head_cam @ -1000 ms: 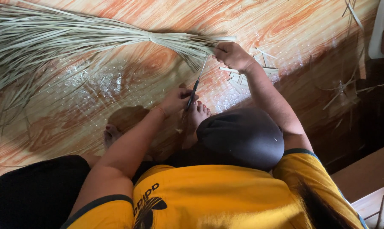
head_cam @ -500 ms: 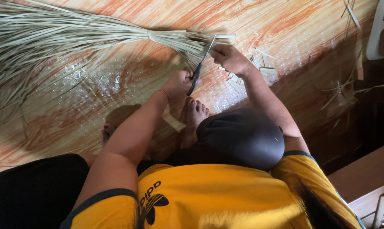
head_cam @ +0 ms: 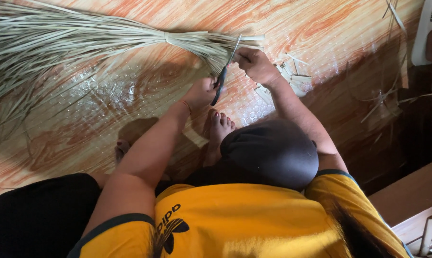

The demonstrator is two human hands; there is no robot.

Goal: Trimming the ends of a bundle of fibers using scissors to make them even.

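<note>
A long bundle of pale dried leaf strips lies on the floor, tied near its right end and fanning out to the left. My right hand grips the bundle's trimmed end. My left hand holds black-handled scissors just below it. Their blades point up and reach the strip ends beside my right fingers. My bare foot rests below the hands, next to my bent knee in dark cloth.
The floor is an orange wood-grain sheet. Short cut scraps lie right of my right hand. Loose strips trail at the right. A white object and wooden furniture stand along the right side.
My left hand has lifted the scissors up to the bundle's end, with the blades now at the strips. My right hand has stayed on the bundle.
</note>
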